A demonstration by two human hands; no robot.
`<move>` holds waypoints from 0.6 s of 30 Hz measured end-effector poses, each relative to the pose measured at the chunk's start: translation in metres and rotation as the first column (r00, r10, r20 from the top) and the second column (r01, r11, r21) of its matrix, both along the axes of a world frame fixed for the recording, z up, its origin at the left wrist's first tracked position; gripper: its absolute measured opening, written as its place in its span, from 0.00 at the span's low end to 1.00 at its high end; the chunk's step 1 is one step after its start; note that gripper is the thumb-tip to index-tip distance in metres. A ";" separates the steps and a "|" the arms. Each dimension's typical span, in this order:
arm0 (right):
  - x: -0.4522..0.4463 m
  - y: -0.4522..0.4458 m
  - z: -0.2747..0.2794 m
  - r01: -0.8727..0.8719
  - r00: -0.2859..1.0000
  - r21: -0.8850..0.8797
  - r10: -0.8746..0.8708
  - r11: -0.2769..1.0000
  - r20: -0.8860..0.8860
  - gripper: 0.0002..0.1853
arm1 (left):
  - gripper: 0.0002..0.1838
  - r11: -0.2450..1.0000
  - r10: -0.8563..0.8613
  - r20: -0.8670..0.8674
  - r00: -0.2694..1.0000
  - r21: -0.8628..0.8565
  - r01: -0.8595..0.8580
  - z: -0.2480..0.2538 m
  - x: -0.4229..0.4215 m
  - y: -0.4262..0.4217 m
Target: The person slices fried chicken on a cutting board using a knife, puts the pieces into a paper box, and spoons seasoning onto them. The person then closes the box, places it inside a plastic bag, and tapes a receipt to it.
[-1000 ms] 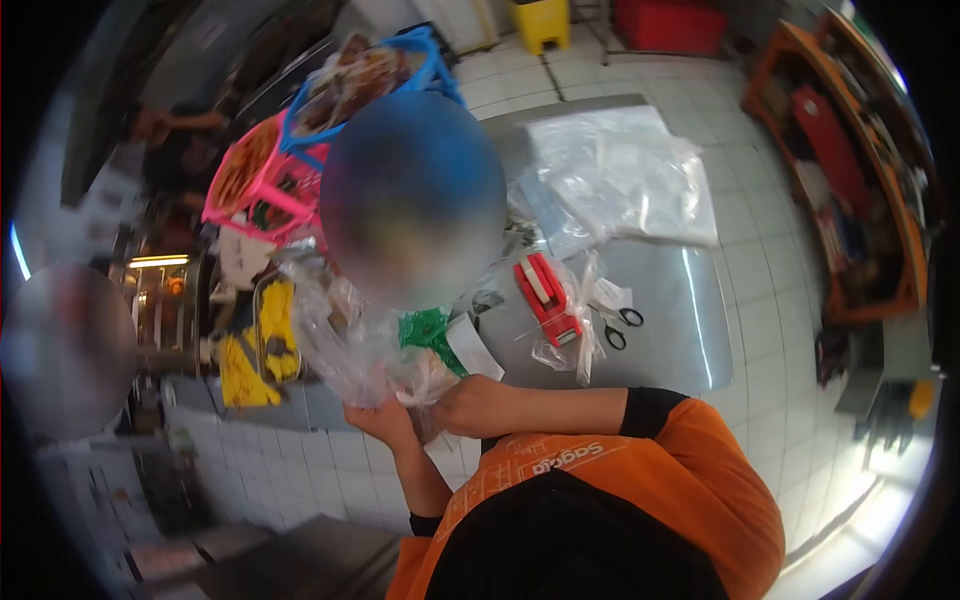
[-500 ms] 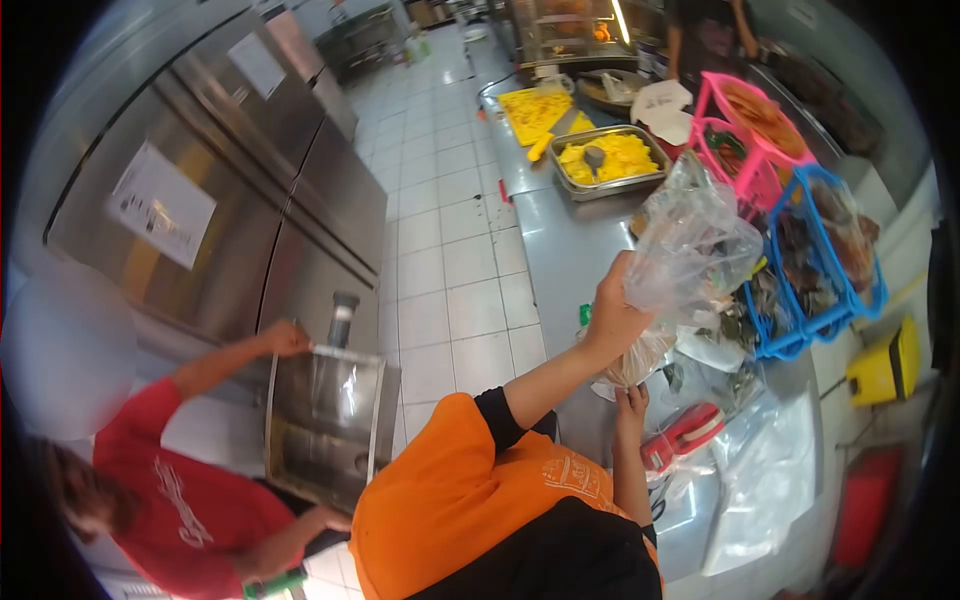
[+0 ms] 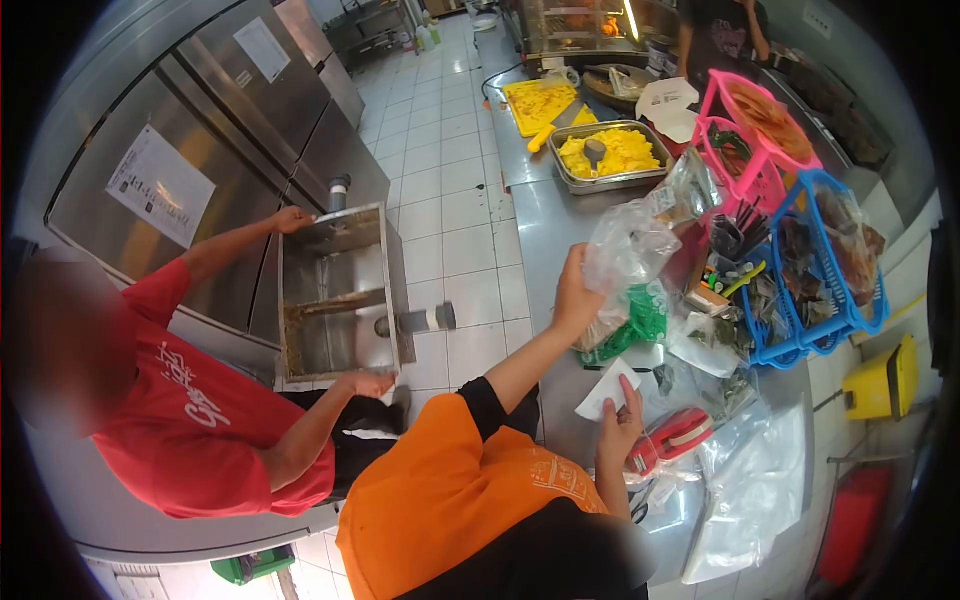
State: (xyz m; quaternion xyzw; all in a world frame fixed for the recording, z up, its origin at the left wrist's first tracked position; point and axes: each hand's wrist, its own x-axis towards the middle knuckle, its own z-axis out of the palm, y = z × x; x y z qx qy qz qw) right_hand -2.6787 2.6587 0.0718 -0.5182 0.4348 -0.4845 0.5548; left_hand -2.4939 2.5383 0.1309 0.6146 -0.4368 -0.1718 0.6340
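My left hand point(image 3: 576, 300) is closed on the gathered top of a clear plastic bag point(image 3: 630, 250) above the steel table. The bag's contents look pale and are partly hidden by my hand. Nearer to my body, my right hand point(image 3: 620, 425) pinches a small white paper point(image 3: 607, 390) by its edge. Beyond the hands lies a crumpled green plastic bag point(image 3: 645, 318). Just beside my right hand sits a red tape dispenser point(image 3: 672, 440), with scissors point(image 3: 640, 503) partly covered close by.
A person in a red shirt point(image 3: 210, 400) holds a steel two-section basin point(image 3: 345, 265) with grey pipes to my left. On the table stand a tray of yellow food point(image 3: 615, 152), a yellow board point(image 3: 540, 105) with a knife, pink baskets point(image 3: 745, 175), blue baskets point(image 3: 815, 260) and clear plastic sheets point(image 3: 745, 510).
My left hand has moved left and down with the bag. My right hand has left the bag's bottom and now holds white paper. The co-worker has raised and turned the basin.
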 end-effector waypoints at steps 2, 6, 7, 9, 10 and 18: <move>0.002 0.006 0.010 0.033 0.999 -0.045 -0.035 0.998 -0.029 0.31 | 0.34 0.994 -0.008 0.024 1.000 0.112 0.005 -0.005 0.007 0.001; -0.003 0.012 0.026 0.155 0.967 -0.175 -0.185 0.972 -0.176 0.36 | 0.44 0.987 0.146 0.496 0.856 -0.129 -0.094 0.024 -0.022 0.025; -0.005 0.013 0.029 0.182 0.951 -0.215 -0.227 0.959 -0.208 0.37 | 0.46 0.984 -0.005 0.515 0.857 -0.152 0.096 0.027 -0.031 0.036; -0.004 0.014 0.044 0.263 0.928 -0.256 -0.317 0.930 -0.198 0.39 | 0.43 0.896 -0.366 0.521 0.771 -0.027 0.443 0.029 -0.046 0.054; -0.004 0.015 0.051 0.300 0.913 -0.279 -0.360 0.912 -0.194 0.40 | 0.39 0.802 -0.559 0.481 0.676 0.106 0.588 0.026 -0.057 0.058; 0.028 0.051 0.060 0.493 0.808 -0.142 -0.512 0.859 -0.290 0.38 | 0.26 0.079 -0.523 -0.847 -0.094 -0.158 0.984 -0.038 -0.082 0.088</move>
